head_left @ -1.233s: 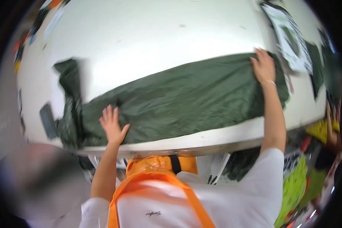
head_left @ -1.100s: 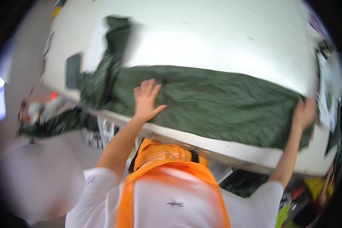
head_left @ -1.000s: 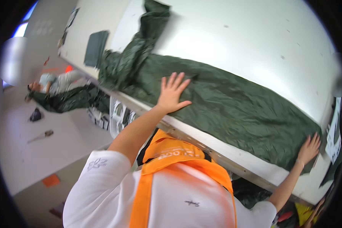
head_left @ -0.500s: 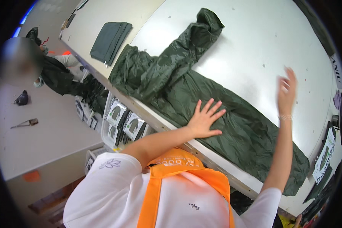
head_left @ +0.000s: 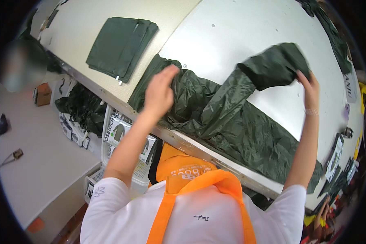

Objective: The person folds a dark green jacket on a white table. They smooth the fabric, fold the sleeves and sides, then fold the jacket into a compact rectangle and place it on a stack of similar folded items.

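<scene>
In the head view, a long dark green cloth [head_left: 268, 142] is spread across the middle of the frame, along the near edge of the white bench [head_left: 217, 44]. It is shiny and full of wrinkles, and it is slanted from the middle left down to the lower right. A floppy part like a tube is bent up and over toward the right.

The end of this tube is grasped by the right hand [head_left: 311, 92], at the right of the frame. The grip there is closed on the edge of the cloth, with the thumb side hidden. A thin band [head_left: 311, 112] is worn on that wrist. The left hand [head_left: 159, 94] is seen at the left of the middle, over the bunched end of the cloth. Its fingers are blurred, so it cannot be told whether cloth is pinched by that grip or only touched.

In the upper left, a neat folded green pile [head_left: 120, 49] is set on the bench, near the bunched end, with a small white tag [head_left: 119, 79] at its lower edge. Below the bench edge, flat packs [head_left: 118, 131] are held in a white basket [head_left: 105, 148]. An orange apron [head_left: 185, 162] is worn by the person.
</scene>
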Tool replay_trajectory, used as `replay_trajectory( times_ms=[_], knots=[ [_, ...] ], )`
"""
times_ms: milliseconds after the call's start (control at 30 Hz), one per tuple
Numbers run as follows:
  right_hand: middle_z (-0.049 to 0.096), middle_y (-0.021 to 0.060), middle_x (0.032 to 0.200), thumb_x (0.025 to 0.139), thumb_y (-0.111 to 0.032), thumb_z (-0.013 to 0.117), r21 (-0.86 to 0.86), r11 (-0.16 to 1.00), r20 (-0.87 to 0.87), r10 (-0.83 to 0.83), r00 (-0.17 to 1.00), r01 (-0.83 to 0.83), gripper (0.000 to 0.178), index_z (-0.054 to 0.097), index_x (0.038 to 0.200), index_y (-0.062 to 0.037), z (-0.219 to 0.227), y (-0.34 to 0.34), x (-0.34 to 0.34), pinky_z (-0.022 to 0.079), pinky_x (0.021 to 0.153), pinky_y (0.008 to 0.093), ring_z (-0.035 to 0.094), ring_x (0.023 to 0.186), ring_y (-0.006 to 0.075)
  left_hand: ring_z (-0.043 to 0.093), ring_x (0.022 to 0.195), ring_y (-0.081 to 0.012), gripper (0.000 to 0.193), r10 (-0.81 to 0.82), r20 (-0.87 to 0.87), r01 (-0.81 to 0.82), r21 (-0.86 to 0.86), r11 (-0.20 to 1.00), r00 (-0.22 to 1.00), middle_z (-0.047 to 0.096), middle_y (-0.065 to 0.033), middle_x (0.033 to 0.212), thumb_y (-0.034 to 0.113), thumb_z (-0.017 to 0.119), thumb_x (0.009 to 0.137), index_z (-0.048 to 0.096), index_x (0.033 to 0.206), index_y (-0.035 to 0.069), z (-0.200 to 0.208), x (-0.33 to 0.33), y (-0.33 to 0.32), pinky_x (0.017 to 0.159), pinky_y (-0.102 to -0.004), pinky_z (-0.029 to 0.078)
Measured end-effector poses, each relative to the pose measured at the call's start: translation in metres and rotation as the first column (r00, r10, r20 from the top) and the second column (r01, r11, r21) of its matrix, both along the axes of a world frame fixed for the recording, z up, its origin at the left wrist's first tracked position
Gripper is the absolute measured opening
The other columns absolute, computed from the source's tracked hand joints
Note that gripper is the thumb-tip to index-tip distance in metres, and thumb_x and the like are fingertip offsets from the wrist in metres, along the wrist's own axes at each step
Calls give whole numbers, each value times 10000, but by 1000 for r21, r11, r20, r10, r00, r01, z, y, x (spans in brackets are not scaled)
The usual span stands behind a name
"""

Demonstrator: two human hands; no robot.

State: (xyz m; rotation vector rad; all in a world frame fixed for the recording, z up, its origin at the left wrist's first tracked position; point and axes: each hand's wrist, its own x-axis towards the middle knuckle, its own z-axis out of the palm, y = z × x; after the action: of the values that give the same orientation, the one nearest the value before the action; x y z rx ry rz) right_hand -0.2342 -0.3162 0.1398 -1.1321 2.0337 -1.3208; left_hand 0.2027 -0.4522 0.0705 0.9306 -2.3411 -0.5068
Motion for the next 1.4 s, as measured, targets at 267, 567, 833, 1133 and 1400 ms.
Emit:
replay_trajectory(
  times_ms=[267, 567, 833, 1133, 1400],
  knots=[
    [607, 110, 1079, 763, -62, 634, 229, 596, 295, -796, 528, 770, 502, 451, 1226, 8, -38, 426, 15, 466, 868, 351, 567, 987, 202, 568, 994, -279, 524, -102, 106, 64, 315, 947, 989, 516, -88, 1241, -50, 528, 734, 512, 1227, 127, -62, 7, -71, 804, -330, 470],
    [601, 103, 1169, 916, -339, 548, 136, 458, 142, -887, 440, 879, 437, 565, 1198, -5, -47, 431, 21, 406, 931, 305, 557, 1086, 173, 546, 1083, -251, 480, -37, 318, -50, 262, 964, 948, 538, -46, 1196, 19, 529, 806, 512, 1257, 181, -53, -7, -61, 864, -327, 445],
    [682, 149, 882, 763, -543, 634, 629, 477, -435, -439, 786, 614, 590, 697, 950, 13, -31, 331, -32, 458, 822, 318, 629, 881, 243, 536, 1109, -253, 352, -93, 207, 47, 219, 975, 974, 544, -49, 1229, 56, 460, 854, 557, 1181, 142, -76, -10, -73, 928, -317, 401],
    [636, 101, 1061, 890, -332, 546, 344, 272, -591, -681, 433, 899, 384, 633, 1077, -8, 157, 603, 29, 435, 862, 307, 568, 994, 178, 603, 906, -297, 195, 114, 329, -138, 50, 989, 937, 602, -43, 1047, 111, 525, 815, 551, 1000, 169, -65, -18, -74, 733, -405, 473],
    [632, 109, 1019, 920, -287, 505, 231, 44, -635, -750, 185, 972, 336, 598, 1065, 2, 102, 666, 172, 449, 842, 319, 577, 955, 198, 597, 861, -244, 160, 130, 195, -165, 178, 970, 972, 591, -38, 1095, 148, 585, 796, 540, 947, 125, -91, -1, -103, 691, -343, 459]
  ],
)
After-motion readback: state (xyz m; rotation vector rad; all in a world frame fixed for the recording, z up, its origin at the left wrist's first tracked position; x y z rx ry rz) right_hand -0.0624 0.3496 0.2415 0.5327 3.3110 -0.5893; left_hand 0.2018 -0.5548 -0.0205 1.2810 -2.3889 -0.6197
